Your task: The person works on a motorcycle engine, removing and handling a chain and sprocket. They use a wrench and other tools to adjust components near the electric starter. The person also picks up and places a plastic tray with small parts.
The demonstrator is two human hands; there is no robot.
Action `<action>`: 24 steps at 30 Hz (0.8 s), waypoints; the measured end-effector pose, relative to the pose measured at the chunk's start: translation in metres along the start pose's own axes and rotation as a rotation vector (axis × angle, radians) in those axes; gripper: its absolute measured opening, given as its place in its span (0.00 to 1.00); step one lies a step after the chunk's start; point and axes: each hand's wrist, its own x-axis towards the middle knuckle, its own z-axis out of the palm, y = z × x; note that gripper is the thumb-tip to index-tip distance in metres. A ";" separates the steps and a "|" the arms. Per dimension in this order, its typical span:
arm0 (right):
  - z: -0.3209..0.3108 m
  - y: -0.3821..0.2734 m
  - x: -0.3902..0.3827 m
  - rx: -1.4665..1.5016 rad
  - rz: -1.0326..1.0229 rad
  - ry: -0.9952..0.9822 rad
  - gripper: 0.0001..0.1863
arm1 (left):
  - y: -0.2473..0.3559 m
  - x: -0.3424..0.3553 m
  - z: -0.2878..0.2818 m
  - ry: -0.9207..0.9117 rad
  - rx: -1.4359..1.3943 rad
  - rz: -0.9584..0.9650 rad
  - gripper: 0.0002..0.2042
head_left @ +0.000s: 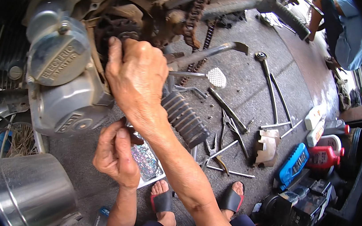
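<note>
R. hand is working at the rusty sprocket, just off the engine cover's upper right edge, fingers curled, any grip hidden; l. hand is hanging below, half-curled, hold unclear. Sprocket work's apparently underway; next move's prob. calling for careful fingertip control.

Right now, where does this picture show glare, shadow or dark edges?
All in the head view: black curves down both sides; glare whitens part of the floor at upper right; bright streaks shine on the steel cylinder; coloured glints speckle the silvery sheet beside the left hand; shadow dims the rusty sprocket by the right hand.
</note>
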 end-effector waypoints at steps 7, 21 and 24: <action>-0.001 0.002 0.002 0.044 0.034 -0.076 0.21 | 0.000 0.001 0.005 0.021 0.020 0.050 0.09; -0.002 0.004 -0.002 0.145 0.079 -0.017 0.18 | -0.004 -0.001 0.002 0.011 0.031 0.054 0.09; 0.002 0.003 0.000 0.143 0.120 -0.059 0.21 | 0.002 -0.001 0.000 -0.021 0.006 -0.009 0.10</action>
